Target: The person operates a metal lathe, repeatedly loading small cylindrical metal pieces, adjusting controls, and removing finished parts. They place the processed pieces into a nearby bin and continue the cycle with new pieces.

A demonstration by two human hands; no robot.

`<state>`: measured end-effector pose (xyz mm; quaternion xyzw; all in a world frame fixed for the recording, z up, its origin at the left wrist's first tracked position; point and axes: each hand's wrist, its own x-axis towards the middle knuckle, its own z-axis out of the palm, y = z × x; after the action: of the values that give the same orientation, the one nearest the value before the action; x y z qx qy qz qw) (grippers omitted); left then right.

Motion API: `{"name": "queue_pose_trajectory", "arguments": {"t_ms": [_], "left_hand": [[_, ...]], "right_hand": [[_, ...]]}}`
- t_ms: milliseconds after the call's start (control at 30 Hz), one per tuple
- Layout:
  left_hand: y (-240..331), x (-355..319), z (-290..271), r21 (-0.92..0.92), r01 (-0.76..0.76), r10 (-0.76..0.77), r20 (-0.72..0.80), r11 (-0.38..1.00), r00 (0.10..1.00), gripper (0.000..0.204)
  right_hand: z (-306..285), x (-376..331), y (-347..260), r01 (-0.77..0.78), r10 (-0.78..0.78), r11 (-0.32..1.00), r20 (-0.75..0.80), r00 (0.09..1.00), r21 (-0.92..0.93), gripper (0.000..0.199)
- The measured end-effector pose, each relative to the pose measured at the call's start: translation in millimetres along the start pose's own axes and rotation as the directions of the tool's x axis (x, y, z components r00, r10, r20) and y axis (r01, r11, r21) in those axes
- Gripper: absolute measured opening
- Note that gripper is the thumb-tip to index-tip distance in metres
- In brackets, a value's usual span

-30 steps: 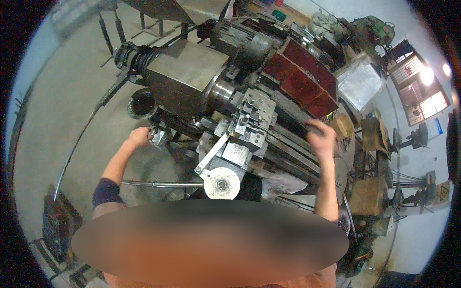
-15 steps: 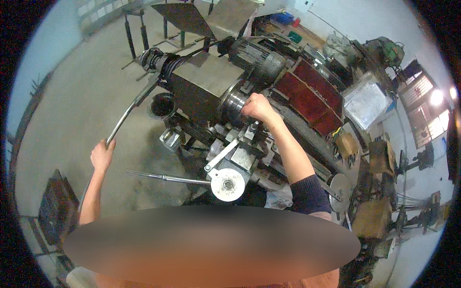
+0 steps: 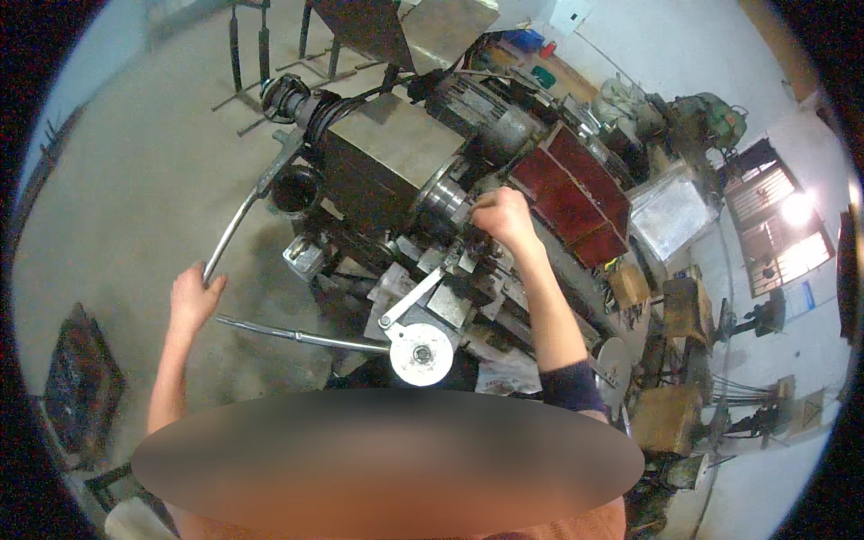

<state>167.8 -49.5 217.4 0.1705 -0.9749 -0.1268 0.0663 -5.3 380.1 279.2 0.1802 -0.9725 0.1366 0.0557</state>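
At the left, my left hand (image 3: 192, 297) is around the lower end of a long metal lever (image 3: 236, 229), its thumb lying away from the bar. The lever slopes up to the rear end of a lathe's spindle housing (image 3: 396, 139). My right hand (image 3: 507, 218) is at the front of the round steel chuck (image 3: 443, 203), fingers bent together; what they hold, if anything, is hidden. Below it sits the tool slide (image 3: 450, 306) with a flat handle bar (image 3: 416, 295). Nearer to me are a pale round disc (image 3: 421, 355) and a second metal lever (image 3: 301, 337) reaching left from it.
Behind the chuck stand a motor (image 3: 486, 112) and a dark red box-like cover (image 3: 576, 193). A dark cup-like container (image 3: 297, 189) is beside the housing. Cardboard boxes (image 3: 666, 418) and other machinery line the right side. A dark, dirty tray-like object (image 3: 83, 387) lies at the left.
My right hand has drawn back slightly from the chuck, to the right and down. My left hand stays at the lever's end, its thumb now farther from the bar. The view has shifted slightly.
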Motion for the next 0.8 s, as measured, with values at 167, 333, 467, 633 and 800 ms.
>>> {"name": "queue_pose_trajectory", "arguments": {"t_ms": [167, 333, 467, 633, 800], "left_hand": [[83, 2, -18, -0.473, -0.412, 0.354, -0.211, 0.779, 0.911, 0.026], [216, -2, 15, -0.996, 0.037, 0.772, 0.087, 0.082, 0.629, 0.037], [261, -28, 39, -0.805, 0.559, 0.808, 0.188, -0.199, 0.558, 0.037], [256, -27, 35, -0.964, 0.249, 0.741, 0.102, -0.09, 0.663, 0.029], [247, -15, 22, -0.979, -0.029, 0.752, 0.135, 0.2, 0.645, 0.026]], "right_hand": [[-17, -63, -31, 0.508, -0.346, 0.701, -0.384, 0.856, 0.501, 0.035], [-3, -99, -64, 0.506, -0.313, 0.663, -0.41, 0.857, 0.551, 0.039], [-1, -118, -66, 0.405, -0.178, 0.754, -0.433, 0.884, 0.517, 0.034], [3, -125, -69, 0.403, -0.222, 0.839, -0.447, 0.867, 0.364, 0.032], [-6, -120, -74, 0.394, -0.317, 0.883, -0.295, 0.902, 0.255, 0.029]]}}
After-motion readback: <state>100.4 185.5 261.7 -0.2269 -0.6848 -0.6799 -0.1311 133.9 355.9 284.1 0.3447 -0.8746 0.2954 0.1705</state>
